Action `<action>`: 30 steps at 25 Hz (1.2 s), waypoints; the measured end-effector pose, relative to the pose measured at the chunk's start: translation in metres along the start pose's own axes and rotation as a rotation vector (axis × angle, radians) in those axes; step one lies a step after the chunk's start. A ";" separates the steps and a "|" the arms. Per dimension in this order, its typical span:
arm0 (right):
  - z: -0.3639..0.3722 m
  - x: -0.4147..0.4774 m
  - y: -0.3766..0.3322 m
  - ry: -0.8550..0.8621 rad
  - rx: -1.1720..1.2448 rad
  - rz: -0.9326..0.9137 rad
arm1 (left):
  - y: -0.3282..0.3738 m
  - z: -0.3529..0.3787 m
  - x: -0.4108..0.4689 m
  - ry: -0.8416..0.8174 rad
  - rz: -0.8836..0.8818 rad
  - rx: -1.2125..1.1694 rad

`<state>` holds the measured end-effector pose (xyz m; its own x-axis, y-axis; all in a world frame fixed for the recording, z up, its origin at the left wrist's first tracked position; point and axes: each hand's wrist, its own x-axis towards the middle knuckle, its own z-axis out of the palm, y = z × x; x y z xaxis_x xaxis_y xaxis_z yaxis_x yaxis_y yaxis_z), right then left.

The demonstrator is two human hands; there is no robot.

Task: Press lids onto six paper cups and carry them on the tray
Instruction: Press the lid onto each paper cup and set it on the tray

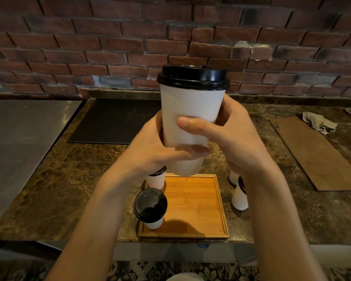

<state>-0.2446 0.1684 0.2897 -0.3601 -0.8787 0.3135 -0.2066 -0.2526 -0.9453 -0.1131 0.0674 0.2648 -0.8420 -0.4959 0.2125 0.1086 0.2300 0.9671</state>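
Both hands hold one white paper cup (188,110) with a black lid (193,77) up in front of the camera. My left hand (160,147) grips its lower part, thumb across the front. My right hand (229,134) wraps it from the right, thumb on the front. Below lies a square wooden tray (193,201). A lidded cup (151,208) stands at the tray's front left corner and another lidded cup (156,179) at its back left, partly hidden by my left wrist. Right of the tray stand two more cups (240,196), half hidden behind my right forearm.
The brown marble counter (73,179) ends at a brick wall (170,37). A black mat (118,120) lies at the back, a steel surface (22,134) on the left. A wooden board (316,153) and a crumpled cloth (318,122) are on the right.
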 end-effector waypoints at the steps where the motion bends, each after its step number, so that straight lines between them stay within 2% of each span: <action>1: -0.001 0.000 0.000 -0.027 0.023 -0.005 | 0.001 -0.001 -0.001 -0.025 0.002 -0.013; 8: -0.010 -0.005 -0.003 -0.201 0.134 -0.031 | 0.013 -0.001 -0.008 -0.218 0.071 -0.103; 12: -0.012 -0.008 -0.004 -0.236 0.147 -0.017 | 0.014 -0.001 -0.011 -0.253 0.072 -0.138; 22: -0.008 -0.005 -0.007 -0.187 0.097 0.027 | 0.010 0.002 -0.010 -0.154 0.068 -0.149; 30: 0.001 -0.003 -0.005 -0.030 -0.098 0.016 | -0.001 0.002 -0.004 0.050 0.017 -0.010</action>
<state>-0.2411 0.1717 0.2932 -0.3369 -0.8945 0.2938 -0.2898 -0.1984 -0.9363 -0.1109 0.0707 0.2630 -0.8124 -0.5333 0.2359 0.1285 0.2308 0.9645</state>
